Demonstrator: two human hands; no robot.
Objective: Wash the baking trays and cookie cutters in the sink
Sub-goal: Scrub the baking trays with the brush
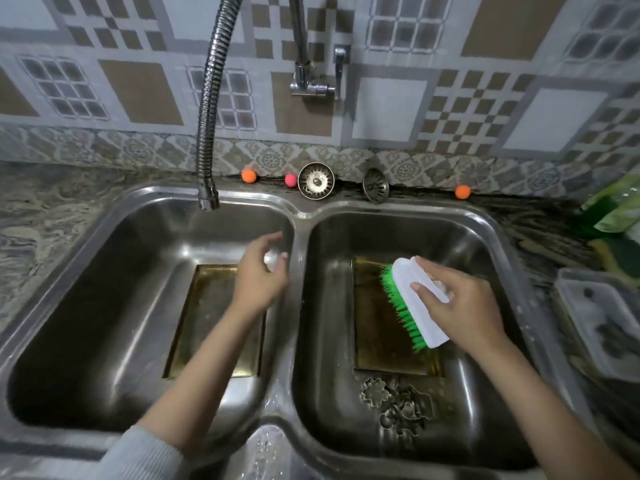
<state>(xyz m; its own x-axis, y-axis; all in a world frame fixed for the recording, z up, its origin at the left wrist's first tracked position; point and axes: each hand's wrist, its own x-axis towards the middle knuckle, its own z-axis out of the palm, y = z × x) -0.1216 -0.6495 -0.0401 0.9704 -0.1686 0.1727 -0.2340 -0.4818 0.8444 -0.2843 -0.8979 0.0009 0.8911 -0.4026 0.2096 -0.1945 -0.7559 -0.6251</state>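
Observation:
A double steel sink (300,216) holds two golden baking trays. One tray (207,306) lies flat in the left basin, partly under my left arm. The other tray (377,327) lies in the right basin. Several metal cookie cutters (398,407) sit on the basin floor just in front of that tray. My right hand (460,306) grips a white scrubbing brush with green bristles (415,303), held tilted above the right tray. My left hand (259,271) hovers over the left basin near the divider, fingers loosely curved, holding nothing I can make out.
A flexible metal tap hose (207,133) hangs over the left basin. Two sink strainers (316,180) and small orange and pink balls (248,175) sit on the back ledge. A clear plastic container (602,323) and green packets (616,209) stand on the counter at right.

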